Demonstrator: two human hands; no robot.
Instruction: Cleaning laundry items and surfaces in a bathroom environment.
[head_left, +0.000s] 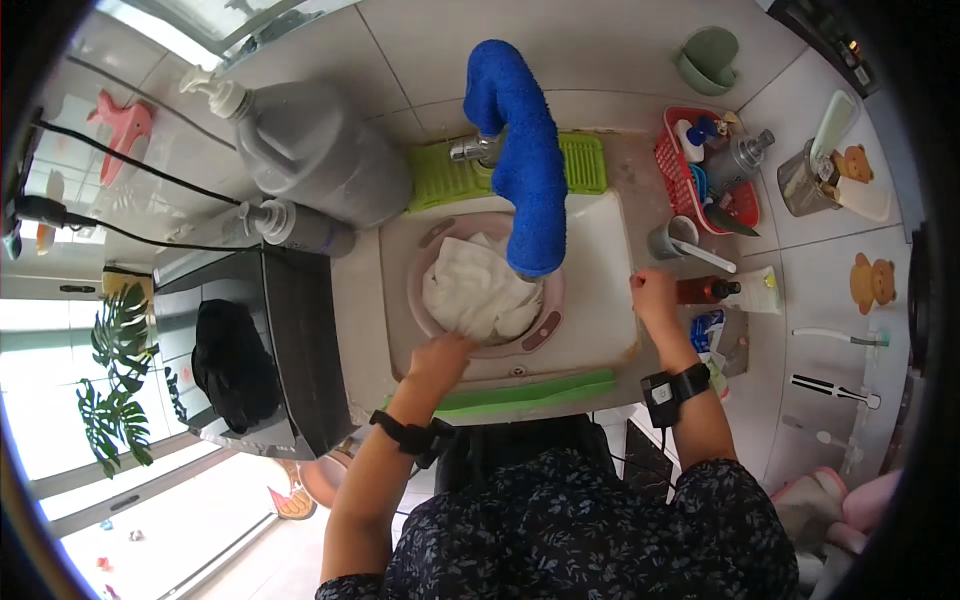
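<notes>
My left hand (440, 365) is at the near-left rim of a pink plastic basin (424, 330). Its fingertips are close to the wet white cloth (484, 289) heaped inside, and whether they grip anything is hidden. The basin stands in a white sink (596, 300). Over the right edge of the sink, my right hand (654, 297) has its fingers curled, beside a reddish-brown bottle (697, 291) with a black cap. I cannot tell if something small is within those fingers. A faucet in a blue fabric cover (529, 165) reaches over the basin.
Behind the sink lies a green ridged mat (439, 176). Left stand a large grey pump jug (322, 150), a smaller pump bottle (311, 229) and a black-topped washing machine (307, 352). Right are a red basket (675, 180), a grey cup (667, 240) and a white tube (759, 291).
</notes>
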